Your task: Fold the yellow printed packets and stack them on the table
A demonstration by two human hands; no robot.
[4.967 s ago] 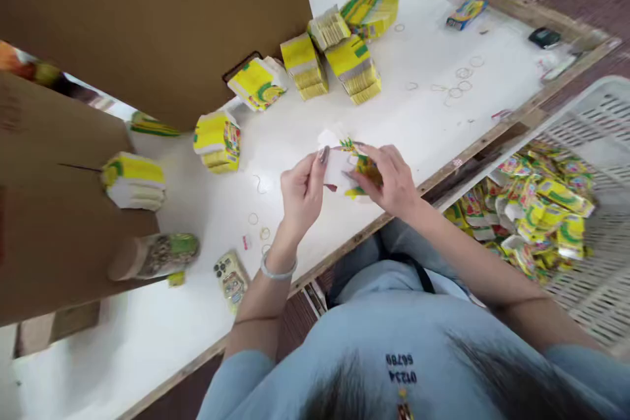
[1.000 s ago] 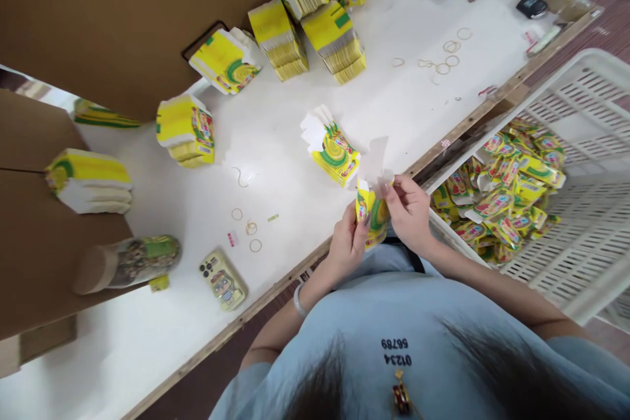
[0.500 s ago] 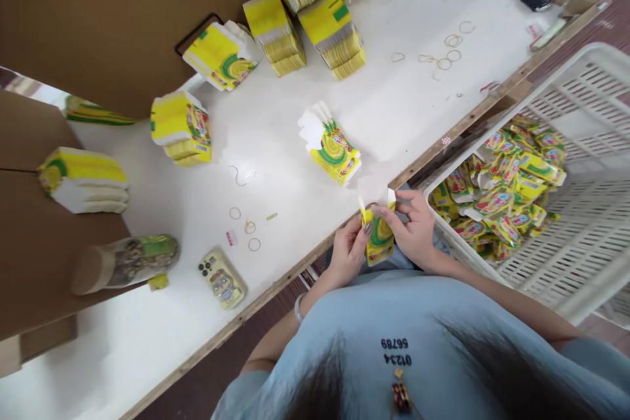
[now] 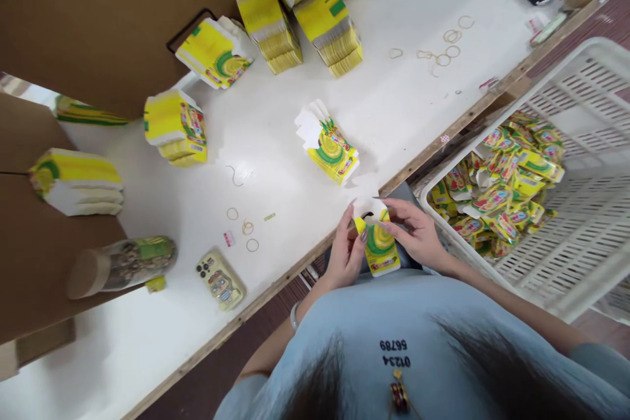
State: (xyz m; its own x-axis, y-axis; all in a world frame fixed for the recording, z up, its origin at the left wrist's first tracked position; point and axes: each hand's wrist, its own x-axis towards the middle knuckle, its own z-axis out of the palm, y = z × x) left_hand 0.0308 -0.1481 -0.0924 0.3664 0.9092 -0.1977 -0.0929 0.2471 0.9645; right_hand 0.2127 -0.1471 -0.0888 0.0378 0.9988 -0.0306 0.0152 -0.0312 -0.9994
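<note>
Down-left of the flat carton stack (image 4: 331, 151): phone (image 4: 221, 280) on the white table (image 4: 403, 98). Just below that stack, past the table edge: left hand (image 4: 344, 251), fingers pinched on the yellow carton (image 4: 381, 251); right hand (image 4: 419, 241) gripping its other side, white flaps up. Right of the stack: basket (image 4: 590, 223) holding folded cartons.

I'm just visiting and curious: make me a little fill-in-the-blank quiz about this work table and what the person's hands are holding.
The left hand and right hand together hold one small carton that is mostly ____.
The white basket of folded cartons stands on the person's ____ side.
The jar on the table lies on its ____.
Missing words: yellow; right; side.
</note>
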